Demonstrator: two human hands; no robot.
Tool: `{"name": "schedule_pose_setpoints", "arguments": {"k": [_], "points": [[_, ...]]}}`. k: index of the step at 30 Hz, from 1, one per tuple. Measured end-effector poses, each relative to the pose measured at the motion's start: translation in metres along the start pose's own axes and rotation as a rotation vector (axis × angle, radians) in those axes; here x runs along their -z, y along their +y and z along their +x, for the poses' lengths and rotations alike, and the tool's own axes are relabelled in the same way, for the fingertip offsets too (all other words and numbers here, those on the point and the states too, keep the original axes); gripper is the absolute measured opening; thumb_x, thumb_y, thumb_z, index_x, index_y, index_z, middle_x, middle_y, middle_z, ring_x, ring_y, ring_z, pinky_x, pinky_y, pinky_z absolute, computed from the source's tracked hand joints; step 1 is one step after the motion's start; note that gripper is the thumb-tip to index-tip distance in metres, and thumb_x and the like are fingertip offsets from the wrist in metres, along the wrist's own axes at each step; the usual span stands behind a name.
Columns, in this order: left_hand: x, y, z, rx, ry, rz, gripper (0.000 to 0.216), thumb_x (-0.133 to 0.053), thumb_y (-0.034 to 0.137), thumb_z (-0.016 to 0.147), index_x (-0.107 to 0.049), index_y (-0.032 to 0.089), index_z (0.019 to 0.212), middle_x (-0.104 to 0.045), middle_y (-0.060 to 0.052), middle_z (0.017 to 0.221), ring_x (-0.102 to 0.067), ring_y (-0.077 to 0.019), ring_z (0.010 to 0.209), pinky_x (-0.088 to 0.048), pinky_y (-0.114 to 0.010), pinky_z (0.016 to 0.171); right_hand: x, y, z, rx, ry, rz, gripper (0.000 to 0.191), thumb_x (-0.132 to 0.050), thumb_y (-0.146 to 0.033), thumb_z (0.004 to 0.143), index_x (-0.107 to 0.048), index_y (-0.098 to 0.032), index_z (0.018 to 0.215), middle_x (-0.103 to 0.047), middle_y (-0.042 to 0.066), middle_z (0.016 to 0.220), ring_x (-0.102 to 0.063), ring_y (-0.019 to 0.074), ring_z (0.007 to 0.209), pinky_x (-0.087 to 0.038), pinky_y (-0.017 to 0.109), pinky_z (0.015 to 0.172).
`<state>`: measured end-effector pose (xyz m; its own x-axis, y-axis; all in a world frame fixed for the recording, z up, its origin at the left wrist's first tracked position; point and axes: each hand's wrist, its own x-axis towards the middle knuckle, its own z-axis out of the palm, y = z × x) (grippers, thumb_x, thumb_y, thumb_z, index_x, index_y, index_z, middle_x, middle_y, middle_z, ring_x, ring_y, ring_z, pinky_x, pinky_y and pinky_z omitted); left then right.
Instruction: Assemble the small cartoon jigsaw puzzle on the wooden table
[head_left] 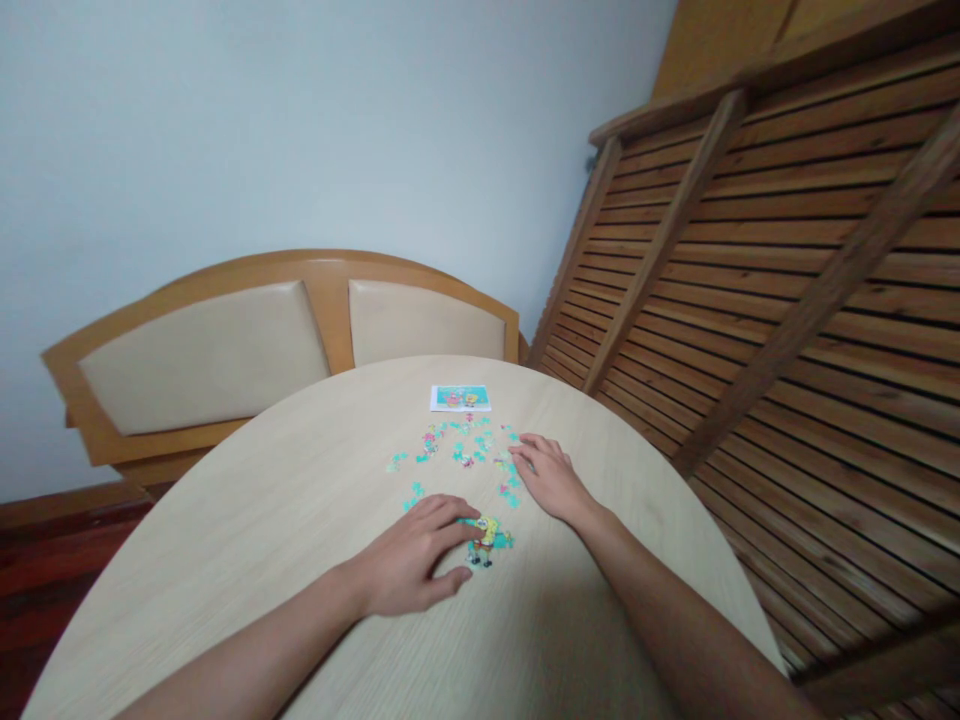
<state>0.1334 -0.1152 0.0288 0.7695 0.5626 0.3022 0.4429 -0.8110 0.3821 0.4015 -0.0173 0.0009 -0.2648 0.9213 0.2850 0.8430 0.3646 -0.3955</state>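
Observation:
A partly joined jigsaw puzzle (487,538) lies on the round table, showing a yellow square cartoon figure with turquoise around it. Over its left edge rests my left hand (420,555), fingers apart, fingertips touching or just above the joined pieces. My right hand (551,475) is farther forward and to the right, fingers stretched toward loose puzzle pieces (510,488) at the right of the scatter. Whether a piece lies under its fingertips I cannot tell. More loose turquoise and pink pieces (466,455) are spread between the hands and the reference picture (460,398).
The pale wooden round table (247,520) carries everything. Behind it stands a wooden headboard (337,300) with cream padded panels, against a pale wall (300,130). A slatted wooden frame (750,270) leans along the right side. A few turquoise pieces (413,495) lie beyond my left hand.

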Motion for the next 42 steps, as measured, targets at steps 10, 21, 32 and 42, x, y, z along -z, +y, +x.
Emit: {"name": "schedule_pose_setpoints", "arguments": {"k": [10,21,32,42], "points": [[0.001,0.001,0.001,0.014,0.024,0.033,0.04,-0.057,0.026,0.091,-0.055,0.023,0.13,-0.063,-0.009,0.123,-0.056,-0.0258,0.115,-0.042,-0.044,0.104,0.01,0.012,0.001,0.032,0.043,-0.007,0.021,-0.059,-0.025,0.09,-0.073,-0.017,0.104,-0.07,0.01,0.106,-0.062,0.0239,0.103,-0.045,0.037,0.097],[-0.003,-0.001,0.001,0.057,0.088,0.122,0.024,-0.052,0.026,0.093,-0.064,0.023,0.114,-0.067,-0.007,0.112,-0.061,-0.0235,0.106,-0.046,-0.041,0.097,0.006,0.025,0.003,-0.012,0.039,0.065,0.015,-0.063,-0.025,0.083,-0.075,-0.018,0.088,-0.072,0.008,0.096,-0.065,0.0208,0.093,-0.047,0.032,0.088],[-0.009,-0.026,-0.002,0.286,0.226,0.166,0.024,-0.053,0.02,0.09,-0.062,0.019,0.112,-0.067,-0.01,0.112,-0.061,-0.0257,0.108,-0.049,-0.043,0.097,0.01,0.018,-0.001,0.054,-0.005,0.186,0.01,-0.062,-0.021,0.084,-0.069,-0.016,0.089,-0.072,0.006,0.087,-0.066,0.0183,0.082,-0.049,0.03,0.079],[-0.011,-0.024,-0.002,0.281,0.239,0.163,0.022,-0.054,0.022,0.09,-0.064,0.019,0.109,-0.068,-0.009,0.109,-0.061,-0.0254,0.105,-0.05,-0.042,0.097,0.016,0.021,-0.003,0.041,-0.04,0.197,0.022,-0.056,-0.023,0.089,-0.077,-0.019,0.093,-0.077,0.009,0.1,-0.07,0.0236,0.094,-0.052,0.035,0.088]]}}
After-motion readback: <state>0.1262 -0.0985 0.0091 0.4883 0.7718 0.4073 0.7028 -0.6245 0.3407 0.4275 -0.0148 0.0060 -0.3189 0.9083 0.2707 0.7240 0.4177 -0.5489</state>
